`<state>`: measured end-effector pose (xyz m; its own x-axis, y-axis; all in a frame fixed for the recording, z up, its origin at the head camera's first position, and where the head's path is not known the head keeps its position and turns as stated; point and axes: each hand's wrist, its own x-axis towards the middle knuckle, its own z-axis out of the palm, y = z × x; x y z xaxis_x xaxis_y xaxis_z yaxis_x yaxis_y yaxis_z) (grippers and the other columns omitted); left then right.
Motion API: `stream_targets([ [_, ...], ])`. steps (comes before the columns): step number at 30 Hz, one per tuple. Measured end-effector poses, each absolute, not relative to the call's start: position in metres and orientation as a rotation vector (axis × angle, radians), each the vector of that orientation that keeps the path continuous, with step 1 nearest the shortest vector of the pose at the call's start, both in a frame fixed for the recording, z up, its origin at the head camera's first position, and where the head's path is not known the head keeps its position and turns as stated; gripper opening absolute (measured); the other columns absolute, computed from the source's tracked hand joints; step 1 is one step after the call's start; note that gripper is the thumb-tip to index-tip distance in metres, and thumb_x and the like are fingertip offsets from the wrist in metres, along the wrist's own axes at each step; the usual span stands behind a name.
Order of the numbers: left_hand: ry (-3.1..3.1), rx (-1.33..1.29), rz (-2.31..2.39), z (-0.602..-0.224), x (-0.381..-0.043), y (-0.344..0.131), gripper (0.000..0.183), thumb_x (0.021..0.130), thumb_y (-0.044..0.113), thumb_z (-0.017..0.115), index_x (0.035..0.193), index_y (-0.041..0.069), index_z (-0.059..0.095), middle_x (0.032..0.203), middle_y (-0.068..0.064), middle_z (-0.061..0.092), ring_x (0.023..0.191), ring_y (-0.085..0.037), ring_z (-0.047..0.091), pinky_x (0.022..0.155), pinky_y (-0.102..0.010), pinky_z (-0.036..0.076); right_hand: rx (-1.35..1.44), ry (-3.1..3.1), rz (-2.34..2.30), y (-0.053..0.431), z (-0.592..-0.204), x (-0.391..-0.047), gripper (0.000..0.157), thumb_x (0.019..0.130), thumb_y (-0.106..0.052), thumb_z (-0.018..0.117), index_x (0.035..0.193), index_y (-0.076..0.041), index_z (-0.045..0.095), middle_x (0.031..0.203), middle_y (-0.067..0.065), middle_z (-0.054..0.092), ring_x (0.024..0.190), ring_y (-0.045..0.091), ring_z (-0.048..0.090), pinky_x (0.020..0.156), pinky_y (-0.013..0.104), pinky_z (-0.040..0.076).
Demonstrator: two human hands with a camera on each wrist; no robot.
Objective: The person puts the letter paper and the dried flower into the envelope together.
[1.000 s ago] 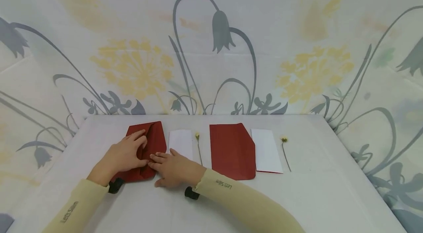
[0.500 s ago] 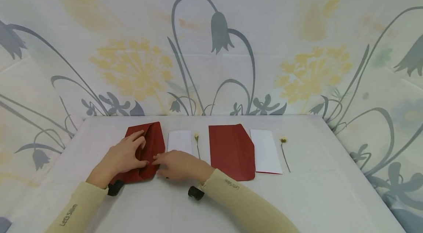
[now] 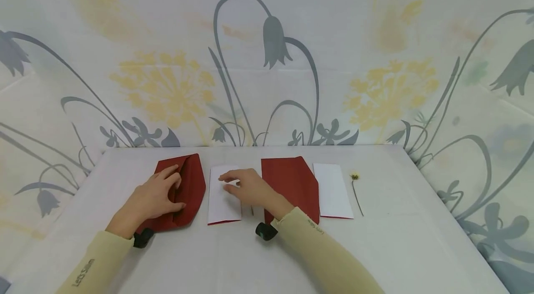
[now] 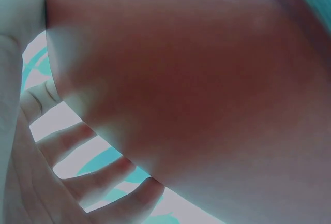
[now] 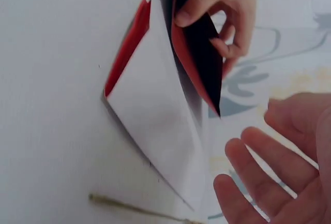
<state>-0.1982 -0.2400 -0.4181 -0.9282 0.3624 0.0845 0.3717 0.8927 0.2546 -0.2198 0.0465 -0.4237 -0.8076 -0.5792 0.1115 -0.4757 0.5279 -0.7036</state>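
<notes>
The white folded card with a red inner side (image 3: 221, 206) lies a little left of the middle of the white table (image 3: 400, 247), just beside the red paper envelope with a gaping mouth (image 3: 193, 192); the right hand (image 3: 250, 187) hangs over the card, apart from it, with fingers loosely bent and parted, holding nothing, while the left hand (image 3: 152, 196) grips the envelope at its mouth, thumb at one edge and fingertips at the other. The card looks light, fairly stiff and easily creased, its leaves likely to spring apart, so it would best be taken by the two long sides or pinched at the near end, where the red shows; the envelope seems thin enough to buckle under a hard squeeze. The slender dried flower stem (image 5: 132, 206) beside the card looks brittle, and its head is covered by the right hand in the head view and cut off in the right wrist view. Blurred red-brown paper fills most of the left wrist view, so how far the left fingers reach into the mouth is hard to make out
</notes>
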Motion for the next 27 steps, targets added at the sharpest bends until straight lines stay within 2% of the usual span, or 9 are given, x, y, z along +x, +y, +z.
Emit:
stream_targets([
  [7,-3.03,-0.593,-0.415,-0.417,-0.198,-0.24,0.045,0.072,0.032,0.087,0.087,0.019,0.047,0.148,-0.024,0.039,0.114,-0.047,0.053,0.052,-0.038,0.044,-0.727,2.722,-1.249,0.062,-0.431,-0.228,0.023,0.096,-0.013,0.065,0.118,-0.011,0.071,0.115,0.001,0.071,0.099,0.013,0.066,0.078,0.025,0.053],
  [18,-3.038,-0.605,-0.399,-0.418,-0.199,-0.239,0.044,0.072,0.032,0.087,0.088,0.018,0.048,0.149,-0.023,0.039,0.114,-0.048,0.052,0.052,-0.04,0.046,-0.625,2.661,-1.296,0.064,-0.436,-0.227,0.025,0.087,-0.005,0.073,0.112,-0.006,0.072,0.107,0.004,0.071,0.094,0.015,0.067,0.077,0.026,0.053],
  [23,-3.044,-0.598,-0.387,-0.418,-0.199,-0.24,0.044,0.073,0.032,0.087,0.088,0.018,0.048,0.149,-0.023,0.039,0.115,-0.049,0.051,0.053,-0.041,0.047,-0.519,2.743,-1.26,0.054,-0.443,-0.226,0.028,0.082,-0.01,0.08,0.109,-0.008,0.072,0.095,-0.001,0.069,0.087,0.013,0.063,0.073,0.026,0.052],
  [27,-3.047,-0.598,-0.384,-0.419,-0.198,-0.24,0.043,0.073,0.032,0.086,0.088,0.019,0.048,0.149,-0.023,0.039,0.114,-0.049,0.051,0.052,-0.041,0.047,-0.418,2.801,-1.229,0.046,-0.448,-0.226,0.033,0.077,-0.015,0.086,0.106,-0.009,0.071,0.084,-0.004,0.06,0.08,0.012,0.055,0.069,0.026,0.047],
])
